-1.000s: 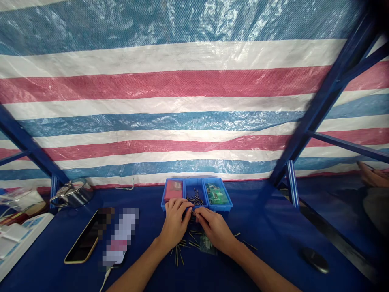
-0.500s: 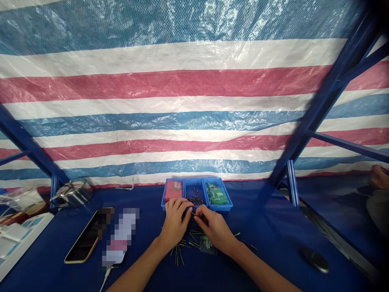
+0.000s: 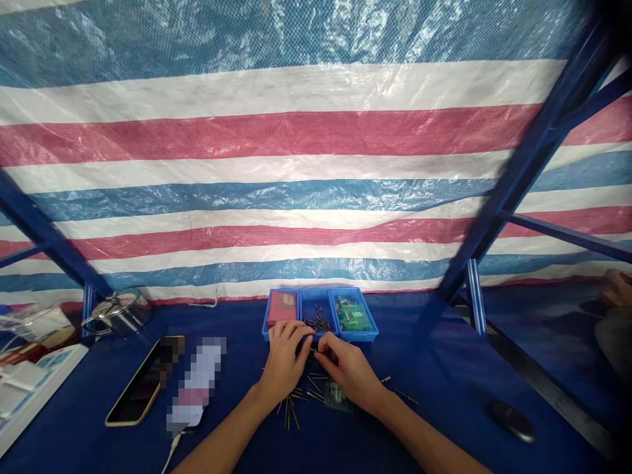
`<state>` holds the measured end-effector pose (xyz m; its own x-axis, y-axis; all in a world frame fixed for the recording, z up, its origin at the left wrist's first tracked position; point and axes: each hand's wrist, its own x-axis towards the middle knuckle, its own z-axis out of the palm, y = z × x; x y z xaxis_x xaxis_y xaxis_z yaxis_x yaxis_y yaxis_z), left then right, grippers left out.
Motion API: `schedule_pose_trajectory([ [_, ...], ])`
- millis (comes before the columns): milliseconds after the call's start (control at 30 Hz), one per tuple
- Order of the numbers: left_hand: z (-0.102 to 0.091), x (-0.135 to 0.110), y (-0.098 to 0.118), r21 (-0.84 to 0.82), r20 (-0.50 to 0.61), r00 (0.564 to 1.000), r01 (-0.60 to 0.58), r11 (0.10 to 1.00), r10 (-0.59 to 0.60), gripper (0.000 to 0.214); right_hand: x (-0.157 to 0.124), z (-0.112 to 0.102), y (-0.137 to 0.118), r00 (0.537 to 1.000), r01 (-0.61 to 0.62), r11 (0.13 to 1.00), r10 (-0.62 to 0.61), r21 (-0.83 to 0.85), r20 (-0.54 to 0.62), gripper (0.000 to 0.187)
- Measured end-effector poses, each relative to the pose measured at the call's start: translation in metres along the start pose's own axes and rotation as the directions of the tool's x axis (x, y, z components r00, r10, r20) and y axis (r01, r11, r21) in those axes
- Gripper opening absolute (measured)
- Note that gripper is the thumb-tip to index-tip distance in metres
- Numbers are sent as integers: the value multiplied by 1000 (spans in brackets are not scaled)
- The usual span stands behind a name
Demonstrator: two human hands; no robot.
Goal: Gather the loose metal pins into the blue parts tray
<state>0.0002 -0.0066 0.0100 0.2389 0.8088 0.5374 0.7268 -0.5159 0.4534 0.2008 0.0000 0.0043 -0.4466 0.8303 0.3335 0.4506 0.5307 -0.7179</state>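
My left hand (image 3: 285, 361) and my right hand (image 3: 349, 368) meet fingertip to fingertip over the blue table, just in front of a blue three-part tray (image 3: 370, 337). Both hands have curled, pinching fingers closed on something small that I cannot make out. Several thin dark metal pins (image 3: 292, 407) lie scattered on the cloth under and between my wrists. A small clear packet (image 3: 337, 396) lies under my right hand. The tray's middle part holds more pins (image 3: 318, 322), its left part a pink item (image 3: 282, 306), its right part green boards (image 3: 351, 315).
A phone (image 3: 141, 383) and a blurred packet (image 3: 196, 382) lie at the left, with a steel pot lid (image 3: 116, 311) and white boxes (image 3: 24, 388) further left. A black puck (image 3: 513, 421) rests at the right. Another person's hand (image 3: 617, 286) shows at the far right. Striped tarpaulin hangs behind.
My hands stay almost in place, the fingertips shifting slightly. The other person's hand at the far right has drawn back towards the edge.
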Motion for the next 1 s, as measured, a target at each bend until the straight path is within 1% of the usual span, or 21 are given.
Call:
schedule_pose_trajectory([
  [200, 0, 0, 0, 12, -5, 1000, -2, 1000, 2, 18, 0, 1, 2, 999, 35, 999, -35, -12, -1, 14],
  [400, 2, -1, -2, 43, -23, 1000, -15, 999, 16, 18, 0, 1, 4, 998, 61, 998, -61, -29, -2, 11],
  [533, 2, 0, -2, 31, -19, 1000, -14, 999, 15, 18, -1, 1, 4, 996, 86, 995, -87, -55, -1, 11],
  [733, 2, 0, -3, 21, -16, 1000, -11, 1000, 11, 19, 0, 1, 5, 995, 103, 989, -103, -105, 10, 10],
  [1000, 1, 0, -2, 31, -11, 1000, -11, 999, 11, 19, 0, 1, 6, 993, 114, 986, -115, -123, 6, 13],
])
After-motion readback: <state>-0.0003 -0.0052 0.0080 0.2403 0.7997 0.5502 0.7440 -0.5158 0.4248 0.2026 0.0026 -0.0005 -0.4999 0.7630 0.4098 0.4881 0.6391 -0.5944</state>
